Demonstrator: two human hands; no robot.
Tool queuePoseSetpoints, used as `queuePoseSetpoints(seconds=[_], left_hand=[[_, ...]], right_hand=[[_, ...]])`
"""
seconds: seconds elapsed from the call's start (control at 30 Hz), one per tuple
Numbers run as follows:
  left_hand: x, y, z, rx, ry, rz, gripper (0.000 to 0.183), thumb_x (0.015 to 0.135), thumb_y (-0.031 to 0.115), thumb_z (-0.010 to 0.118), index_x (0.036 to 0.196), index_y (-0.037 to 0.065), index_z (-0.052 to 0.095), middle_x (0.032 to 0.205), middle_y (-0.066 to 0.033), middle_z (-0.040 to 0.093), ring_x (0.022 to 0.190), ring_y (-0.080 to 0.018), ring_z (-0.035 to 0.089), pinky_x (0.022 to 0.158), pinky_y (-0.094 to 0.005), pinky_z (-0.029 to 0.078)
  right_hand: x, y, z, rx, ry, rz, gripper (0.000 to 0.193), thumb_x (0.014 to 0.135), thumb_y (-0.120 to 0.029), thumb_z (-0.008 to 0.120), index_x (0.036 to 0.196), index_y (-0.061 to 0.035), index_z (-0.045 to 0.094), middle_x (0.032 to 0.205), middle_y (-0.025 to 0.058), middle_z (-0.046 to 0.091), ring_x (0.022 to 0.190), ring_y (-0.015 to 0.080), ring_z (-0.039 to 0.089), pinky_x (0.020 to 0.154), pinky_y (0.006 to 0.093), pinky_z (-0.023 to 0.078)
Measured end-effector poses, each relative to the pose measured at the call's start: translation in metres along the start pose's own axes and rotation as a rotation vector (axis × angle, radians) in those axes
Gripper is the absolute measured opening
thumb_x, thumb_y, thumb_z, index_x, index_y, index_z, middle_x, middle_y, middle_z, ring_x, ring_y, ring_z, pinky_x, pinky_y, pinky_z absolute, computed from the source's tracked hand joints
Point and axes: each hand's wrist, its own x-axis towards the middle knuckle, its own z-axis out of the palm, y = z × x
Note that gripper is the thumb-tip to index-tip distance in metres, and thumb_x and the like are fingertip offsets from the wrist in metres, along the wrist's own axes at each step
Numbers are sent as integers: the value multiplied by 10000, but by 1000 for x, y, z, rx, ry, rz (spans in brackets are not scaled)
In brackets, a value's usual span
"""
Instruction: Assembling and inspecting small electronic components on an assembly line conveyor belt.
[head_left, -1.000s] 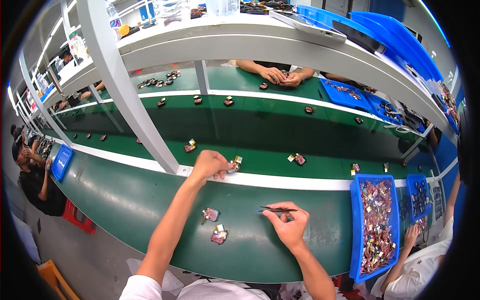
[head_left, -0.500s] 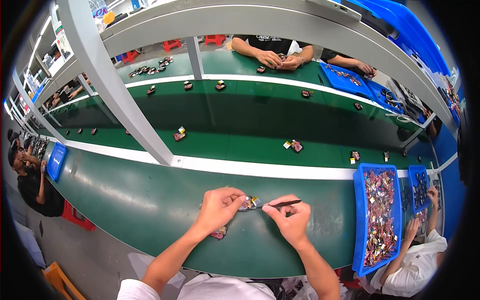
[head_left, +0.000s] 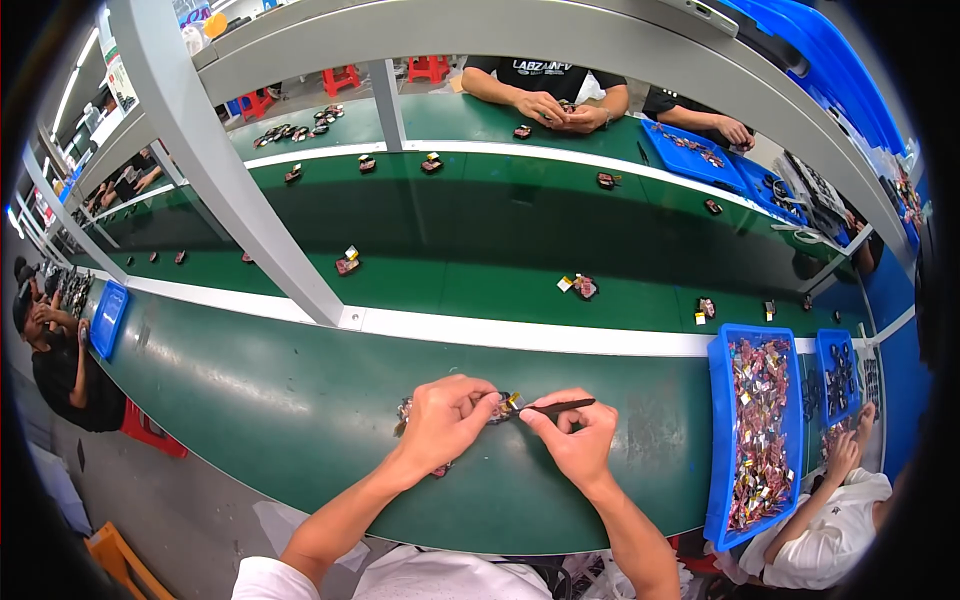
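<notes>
My left hand [head_left: 445, 415] is closed, thumb and fingers pinching a small electronic assembly [head_left: 507, 404] with reddish and yellow parts against the green worktable. From the right, my right hand [head_left: 577, 440] grips a slim dark tool that looks like tweezers [head_left: 568, 405]. Its tip meets the assembly, and the exact contact is too small to make out. Just left of my left hand lies a second small assembly [head_left: 404, 412], partly covered by the hand. Another reddish piece [head_left: 441, 469] shows beneath my left wrist.
A blue bin [head_left: 716, 440] full of small reddish assemblies stands at the right. Beyond a white rail [head_left: 520, 335], a green conveyor belt [head_left: 450, 270] carries spaced-out assemblies. A grey post [head_left: 225, 170] rises at the left. Other people sit across, left and right.
Assemblies on the belt have slid a little to the left. My right hand and its tool have shifted slightly left, while my left hand keeps its pinch on the assembly.
</notes>
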Motion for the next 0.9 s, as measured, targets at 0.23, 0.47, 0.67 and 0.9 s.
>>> queuePoseSetpoints(seconds=[0.23,0.47,0.67,0.9], left_hand=[[-1,2,0,-39,-49,-49,115,912,48,733,974,-48,744,787,-42,685,559,-29,561,498,-208,427],[-1,2,-1,-93,-58,-63,114,927,47,717,969,-58,737,793,-61,686,548,-72,616,488,-222,457],[1,14,-4,-213,-125,-160,158,951,53,690,1043,-73,714,822,-81,690,611,-112,681,474,-220,486],[0,-4,-1,-560,-199,-237,246,997,63,627,1183,-98,639,1026,-168,716,735,-213,748,502,-248,566]], right_hand=[[0,5,-1,87,-19,78,152,764,-32,867,863,-25,751,534,-79,473,463,-11,330,443,219,205],[2,3,0,188,-52,174,141,786,-24,858,852,-6,736,557,-108,456,484,-28,306,444,207,181],[3,1,-5,268,-68,217,132,798,1,841,852,9,721,612,-89,510,511,-30,344,448,195,216],[11,-11,-12,584,-20,407,198,789,108,782,926,15,676,734,16,669,561,11,507,461,190,308]])
